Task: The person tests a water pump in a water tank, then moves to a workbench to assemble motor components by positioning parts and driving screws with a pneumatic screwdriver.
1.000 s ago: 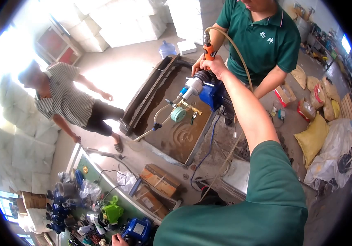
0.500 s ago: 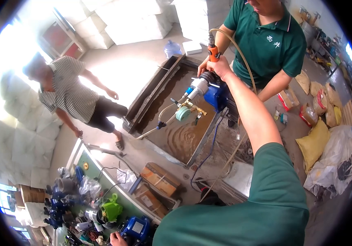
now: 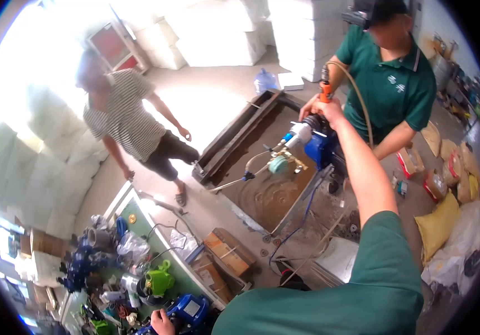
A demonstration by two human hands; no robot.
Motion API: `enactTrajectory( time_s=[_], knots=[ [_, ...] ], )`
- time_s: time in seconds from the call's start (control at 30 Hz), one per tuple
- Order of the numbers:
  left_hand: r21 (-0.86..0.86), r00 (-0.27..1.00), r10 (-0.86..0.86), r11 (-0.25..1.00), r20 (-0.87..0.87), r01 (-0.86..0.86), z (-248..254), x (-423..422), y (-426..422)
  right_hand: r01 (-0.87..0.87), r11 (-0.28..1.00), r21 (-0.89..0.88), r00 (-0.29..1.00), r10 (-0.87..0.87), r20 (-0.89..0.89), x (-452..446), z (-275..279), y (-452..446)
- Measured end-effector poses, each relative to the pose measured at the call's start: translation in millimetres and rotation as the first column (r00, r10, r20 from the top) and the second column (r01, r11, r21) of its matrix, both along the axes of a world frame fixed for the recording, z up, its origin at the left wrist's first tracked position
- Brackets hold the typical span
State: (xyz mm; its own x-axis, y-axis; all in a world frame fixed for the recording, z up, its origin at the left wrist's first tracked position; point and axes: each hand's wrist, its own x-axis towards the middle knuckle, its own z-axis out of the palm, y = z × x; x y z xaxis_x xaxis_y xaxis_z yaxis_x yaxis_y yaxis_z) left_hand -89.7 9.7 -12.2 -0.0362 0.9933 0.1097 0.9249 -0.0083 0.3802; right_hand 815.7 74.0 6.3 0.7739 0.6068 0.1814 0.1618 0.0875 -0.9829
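My right hand [image 3: 333, 113] is closed around an orange air tool [image 3: 325, 91], which stands upright with a hose fitting on top. Below it, a grey-white fitting [image 3: 301, 133] joins a blue pump body [image 3: 319, 149]. A round teal-backed gauge [image 3: 278, 164] and brass valve parts hang from the fitting over a water-filled trough [image 3: 234, 206]. A co-worker in a green shirt [image 3: 390, 92] has one hand close beside mine at the pump. My left hand [image 3: 162, 322] has curled fingers beside a blue motor [image 3: 189, 310] on the green table; its grip is partly hidden.
A person in a striped shirt [image 3: 122, 114] stands left of the trough. Pump parts, including a bright green casing [image 3: 160, 278], crowd the green table [image 3: 139, 220]. Cardboard boxes [image 3: 228, 251] lie beside it. Sacks [image 3: 440, 226] sit at right; a blue cable [image 3: 301, 215] crosses the floor.
The whole view has shifted, so the scene sits lower and further right. My right hand stays on the orange air tool. The co-worker's head shows more fully.
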Motion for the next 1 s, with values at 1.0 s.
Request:
enactTrajectory(
  time_s=[1.0],
  knots=[
    [0.058, 0.994, 0.067, 0.996, 0.082, -0.072, -4, -5, -2, 0.100, 0.901, 0.422, 0.995, -0.094, -0.037, -6, 27, -9]
  ],
)
